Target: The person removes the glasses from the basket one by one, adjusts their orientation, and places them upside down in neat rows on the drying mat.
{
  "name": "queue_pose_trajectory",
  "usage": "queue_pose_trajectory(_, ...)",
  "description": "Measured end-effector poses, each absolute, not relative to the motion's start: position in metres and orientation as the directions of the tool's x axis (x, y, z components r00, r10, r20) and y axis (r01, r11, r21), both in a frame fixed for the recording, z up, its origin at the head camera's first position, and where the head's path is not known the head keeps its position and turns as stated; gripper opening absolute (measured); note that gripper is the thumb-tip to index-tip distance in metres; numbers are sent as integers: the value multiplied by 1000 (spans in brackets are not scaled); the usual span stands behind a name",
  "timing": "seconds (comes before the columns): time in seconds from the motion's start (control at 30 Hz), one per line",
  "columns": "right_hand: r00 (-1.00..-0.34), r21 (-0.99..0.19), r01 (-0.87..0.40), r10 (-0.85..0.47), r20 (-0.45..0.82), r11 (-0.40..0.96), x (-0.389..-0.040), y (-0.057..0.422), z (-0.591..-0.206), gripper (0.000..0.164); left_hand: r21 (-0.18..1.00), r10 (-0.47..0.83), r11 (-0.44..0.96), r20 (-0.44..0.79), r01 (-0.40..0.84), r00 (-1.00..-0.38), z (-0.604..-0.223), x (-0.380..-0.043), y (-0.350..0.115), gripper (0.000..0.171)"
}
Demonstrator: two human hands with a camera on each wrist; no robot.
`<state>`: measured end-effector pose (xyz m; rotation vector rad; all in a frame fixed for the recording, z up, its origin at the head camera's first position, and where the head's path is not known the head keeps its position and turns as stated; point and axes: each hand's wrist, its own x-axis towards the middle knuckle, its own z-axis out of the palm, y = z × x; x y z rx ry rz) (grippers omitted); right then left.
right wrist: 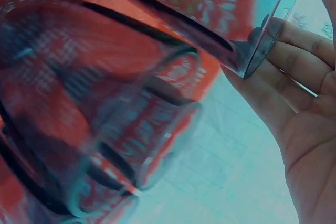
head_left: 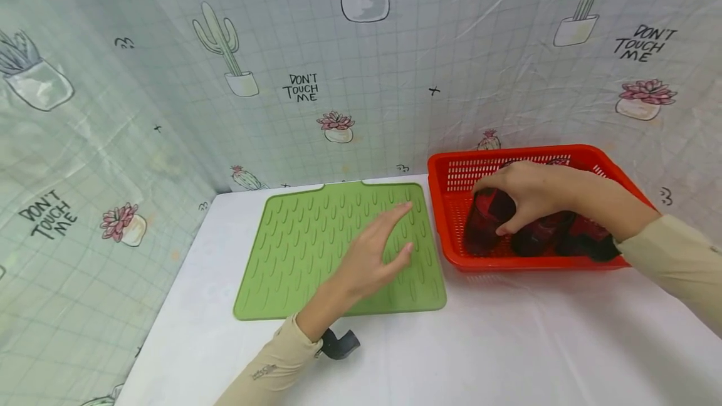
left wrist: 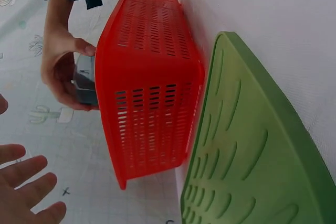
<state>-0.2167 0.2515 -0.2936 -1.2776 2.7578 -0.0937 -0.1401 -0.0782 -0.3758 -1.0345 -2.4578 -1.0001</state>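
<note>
A smoky, see-through cup, smooth-walled with a thin rim, sits in the left part of a red basket at the right of the frame; whether it is glass or plastic cannot be told. The right hand has its grip clamped on the cup, thumb and fingers curled round it. More dark, glossy cups lie beside it within slotted walls. At centre, the left hand's grip is apart, above a green mat with raised dashes, on a white bench.
</note>
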Motion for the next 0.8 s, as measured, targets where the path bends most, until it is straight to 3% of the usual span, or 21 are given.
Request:
queue_pose_trajectory(0.33, -666, -133, -743, -744, 47, 656, -207, 249, -270, 71, 599, 494, 455, 447, 660, -746, -371, -144, -66, 66)
queue_pose_trajectory(0.8, -624, -135, -781, -753, 209, 609, -200, 252, -250, 74, 687, 454, 382, 443, 618, -773, -373, -149, -54, 72)
